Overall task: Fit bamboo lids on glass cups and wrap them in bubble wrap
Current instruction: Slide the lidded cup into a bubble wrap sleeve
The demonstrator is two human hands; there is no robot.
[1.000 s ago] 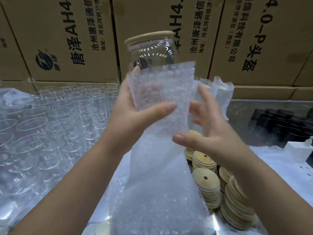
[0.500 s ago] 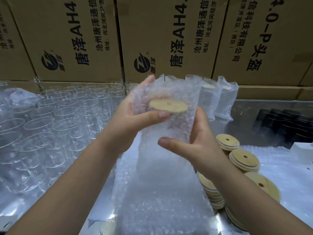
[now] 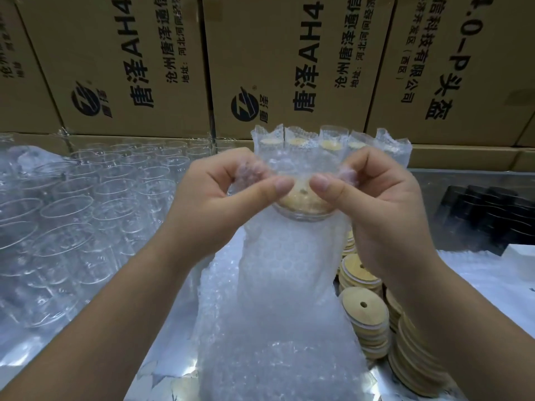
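A glass cup with a bamboo lid [image 3: 302, 199] sits inside a bubble wrap bag [image 3: 289, 256] held upright in the middle of the view. My left hand [image 3: 220, 204] pinches the bag's open top on the left side. My right hand [image 3: 376, 209] pinches the same top edge on the right. Both thumbs meet just above the lid. The cup's body is hidden by the wrap. More bubble wrap bags [image 3: 275, 357] lie stacked under the held one.
Several bare glass cups [image 3: 86, 204] fill the left side. Stacks of bamboo lids [image 3: 367, 314] stand at the lower right. Wrapped cups [image 3: 333, 143] line up behind my hands. Cardboard boxes [image 3: 283, 62] form the back wall. Black items [image 3: 486, 212] sit at the right.
The lidded cup has sunk down into the bag. Both hands moved from its sides up to the open top edge, and the view tilted down.
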